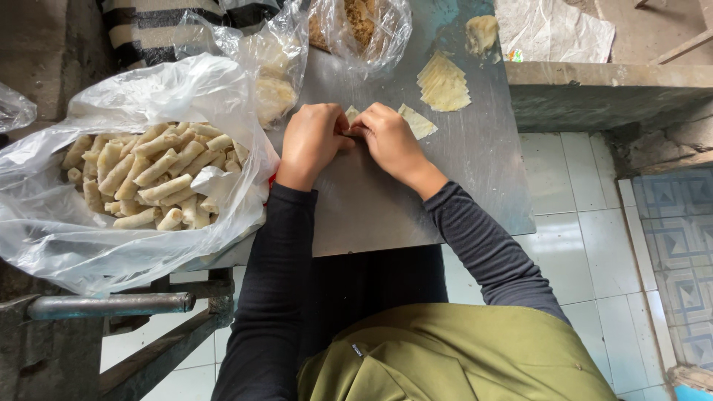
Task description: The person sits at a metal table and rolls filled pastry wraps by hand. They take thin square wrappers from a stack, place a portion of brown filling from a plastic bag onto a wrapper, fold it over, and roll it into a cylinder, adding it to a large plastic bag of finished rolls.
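On the metal surface (445, 178), both hands meet knuckles up, forearms angled inward. The left hand (310, 141) and right hand (388, 137) pinch a pale wrapper (416, 121), mostly hidden beneath their curled fingers.

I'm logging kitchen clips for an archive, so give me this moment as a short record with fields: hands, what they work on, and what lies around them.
left hand: fingers curled, pressing on the wrapper, touching the right hand
right hand: fingers curled on the same wrapper
wrapper: pale thin sheet on the table, mostly hidden under the hands
table: grey metal top
rolls: heap of pale finished rolls in an open clear plastic bag, left of the hands
wrapper stack: fanned pile beyond the right hand
filling bag: clear bag with brownish contents at the far edge
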Demonstrator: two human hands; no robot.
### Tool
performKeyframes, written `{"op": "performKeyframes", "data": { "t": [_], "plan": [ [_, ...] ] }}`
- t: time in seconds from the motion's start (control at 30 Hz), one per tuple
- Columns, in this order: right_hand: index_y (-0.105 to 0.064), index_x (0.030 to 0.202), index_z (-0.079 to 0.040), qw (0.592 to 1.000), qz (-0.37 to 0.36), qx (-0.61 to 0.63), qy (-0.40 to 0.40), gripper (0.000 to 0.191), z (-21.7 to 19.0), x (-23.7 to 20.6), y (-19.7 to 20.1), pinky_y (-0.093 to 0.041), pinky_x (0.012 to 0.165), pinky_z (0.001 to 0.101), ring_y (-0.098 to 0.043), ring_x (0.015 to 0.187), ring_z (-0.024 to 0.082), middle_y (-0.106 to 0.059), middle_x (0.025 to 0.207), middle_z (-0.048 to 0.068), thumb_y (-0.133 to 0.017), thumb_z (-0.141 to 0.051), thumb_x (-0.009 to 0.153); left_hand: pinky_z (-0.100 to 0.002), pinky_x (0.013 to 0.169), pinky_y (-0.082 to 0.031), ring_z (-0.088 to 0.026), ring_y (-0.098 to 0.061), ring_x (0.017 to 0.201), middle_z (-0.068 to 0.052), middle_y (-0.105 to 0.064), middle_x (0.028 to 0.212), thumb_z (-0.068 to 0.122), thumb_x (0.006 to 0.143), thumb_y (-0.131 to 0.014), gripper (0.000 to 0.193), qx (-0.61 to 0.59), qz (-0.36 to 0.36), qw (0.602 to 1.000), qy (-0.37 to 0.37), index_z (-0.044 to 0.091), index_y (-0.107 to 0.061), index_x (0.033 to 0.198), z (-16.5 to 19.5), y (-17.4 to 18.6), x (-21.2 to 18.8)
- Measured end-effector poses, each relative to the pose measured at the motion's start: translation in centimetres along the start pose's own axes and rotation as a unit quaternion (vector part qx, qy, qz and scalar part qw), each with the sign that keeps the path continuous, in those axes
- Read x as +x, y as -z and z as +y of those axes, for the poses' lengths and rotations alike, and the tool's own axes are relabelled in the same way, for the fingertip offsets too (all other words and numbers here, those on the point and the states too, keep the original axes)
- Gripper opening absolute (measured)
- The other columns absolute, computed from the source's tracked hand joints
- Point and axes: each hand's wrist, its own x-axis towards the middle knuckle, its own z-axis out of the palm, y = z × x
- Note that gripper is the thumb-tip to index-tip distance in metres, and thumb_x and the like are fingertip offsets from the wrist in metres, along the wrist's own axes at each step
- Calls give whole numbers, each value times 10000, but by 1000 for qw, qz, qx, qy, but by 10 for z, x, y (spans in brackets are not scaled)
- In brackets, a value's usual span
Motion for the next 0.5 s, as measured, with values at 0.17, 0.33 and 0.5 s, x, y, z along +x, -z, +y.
{"op": "performKeyframes", "data": {
  "t": [0.17,0.33,0.5],
  "plan": [
    [-711,927,-30,981,-103,34,-161,135,6,26,9,-549,720,377,-725,799,283,-713,865,159,-782,-123,860,-465,662,-530,-378,-690,760,-157,-709,784,141,738,-816,121,19,86,996,24,61,-725,749,-2,-14,2],
    [-682,926,6,993,-87,23,-70,93,8,29,10,-547,733,401,-701,814,320,-689,898,173,-701,3,836,-467,708,-535,-358,-699,789,-135,-701,788,77,770,-735,29,19,93,995,-34,91,-717,752,-10,-20,4],
    [-644,943,10,998,-51,15,20,114,11,5,7,-521,769,427,-652,887,358,-656,928,183,-723,-16,864,-500,683,-448,-356,-681,772,-121,-686,792,152,755,-770,62,76,41,996,-10,103,-734,765,-4,-12,-1]
  ]
}}
